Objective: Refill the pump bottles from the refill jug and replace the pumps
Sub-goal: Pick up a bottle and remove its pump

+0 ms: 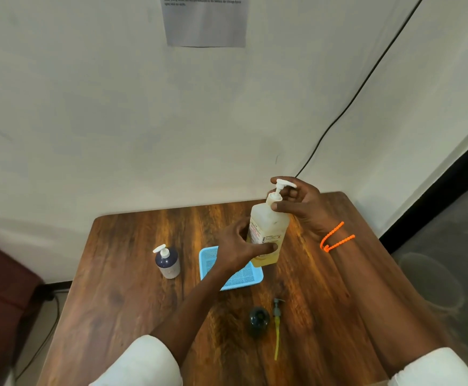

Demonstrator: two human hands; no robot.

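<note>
Unscrewing the white pump (281, 188) from the tall translucent square bottle of yellow liquid (267, 236) looks to be the step in hand, and it goes best with the bottle kept upright and planted while only the collar turns. The left hand (241, 246) wraps the bottle's lower body, thumb laid across the label and fingers curled behind it, a firm holding grip that should resist the twist. The right hand (301, 203) curls over the pump, its thumb against the neck collar and its forefinger arched over the pump head, so its grip pinches the pump and is not spread. The bottle stands at the far right corner of a pale blue perforated plastic tray (242, 277) on the brown wooden tabletop (132, 288); whether its base sits in the tray or just beside it I cannot tell. Turning from the collar, not the spout, would spare the stem, and the pump should be lifted straight up so the dip tube drips back into the bottle (a slanted pull would smear liquid on the wood). Both forearms reach forward from white sleeves, the right wrist bent inward and ringed by orange beaded bands (335, 238). Nearer the person lie a small dark round bottle (258, 320), seemingly open, and a grey pump with a yellow-green tube (277, 327) just beside it; a dark blue pump bottle with a white pump (167, 261) stands well apart to the left.
</note>
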